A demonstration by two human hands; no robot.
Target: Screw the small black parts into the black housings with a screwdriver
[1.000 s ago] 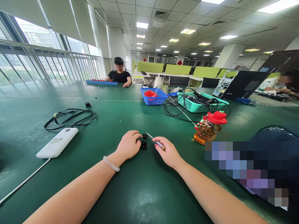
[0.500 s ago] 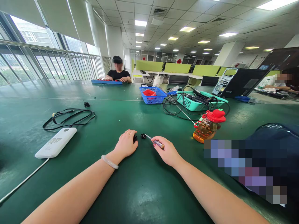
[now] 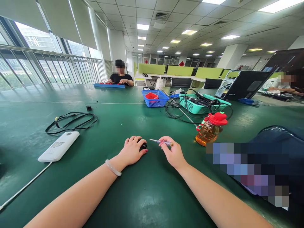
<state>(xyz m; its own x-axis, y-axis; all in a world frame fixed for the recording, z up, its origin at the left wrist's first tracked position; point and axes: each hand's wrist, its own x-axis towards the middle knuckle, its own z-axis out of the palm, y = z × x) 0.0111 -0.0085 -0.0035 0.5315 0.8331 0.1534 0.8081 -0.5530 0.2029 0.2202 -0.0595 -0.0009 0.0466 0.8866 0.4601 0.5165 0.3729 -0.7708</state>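
Observation:
My left hand [image 3: 133, 149] rests on the green table [image 3: 142, 196], its fingers curled around a small black piece [image 3: 143, 146] that is partly hidden under them. What kind of piece it is I cannot make out. To the right, my right hand [image 3: 173, 152] pinches a slim screwdriver [image 3: 163, 142] with a clear handle. The screwdriver's metal tip points left toward the black piece and stays a short way from it. A pale bangle [image 3: 113, 168] circles my left wrist.
On the left lie a white power bank [image 3: 59, 146] and a looped black cable [image 3: 71, 123]. A blue basket [image 3: 155, 101], a green basket [image 3: 201, 108] of cables and a red-lidded bottle [image 3: 210, 129] stand ahead and right. A dark bag [image 3: 273, 139] lies at right. Across the table sits a person [image 3: 121, 77].
My left hand has moved right and now covers the black piece that lay by the screwdriver tip. My right hand has drawn the screwdriver slightly to the right.

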